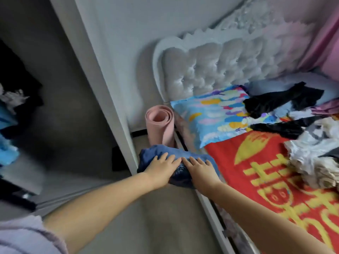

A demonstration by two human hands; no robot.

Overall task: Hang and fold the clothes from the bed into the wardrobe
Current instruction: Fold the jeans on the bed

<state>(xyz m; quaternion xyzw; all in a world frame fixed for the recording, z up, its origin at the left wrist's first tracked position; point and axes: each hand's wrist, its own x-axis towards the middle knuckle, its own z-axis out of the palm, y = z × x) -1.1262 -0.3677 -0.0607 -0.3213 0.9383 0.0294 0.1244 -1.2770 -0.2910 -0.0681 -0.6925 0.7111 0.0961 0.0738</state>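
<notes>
A folded pair of blue jeans (157, 153) is held out over the floor between the bed and the wardrobe. My left hand (161, 169) and my right hand (200, 171) lie flat on top of it side by side, fingers straight; thumbs and whatever supports it below are hidden. The open wardrobe (60, 99) is at the left, with dark and blue clothes (7, 125) inside. On the bed (260, 180) with its red and yellow cover lie black garments (280, 101) and a pile of white and beige clothes (315, 154).
A rolled pink mat (160, 125) stands on the floor by the padded grey headboard (220, 70). A colourful pillow (214, 114) lies at the head of the bed. The white wardrobe frame (102, 79) runs diagonally between wardrobe and bed. Grey floor (146, 217) lies below my arms.
</notes>
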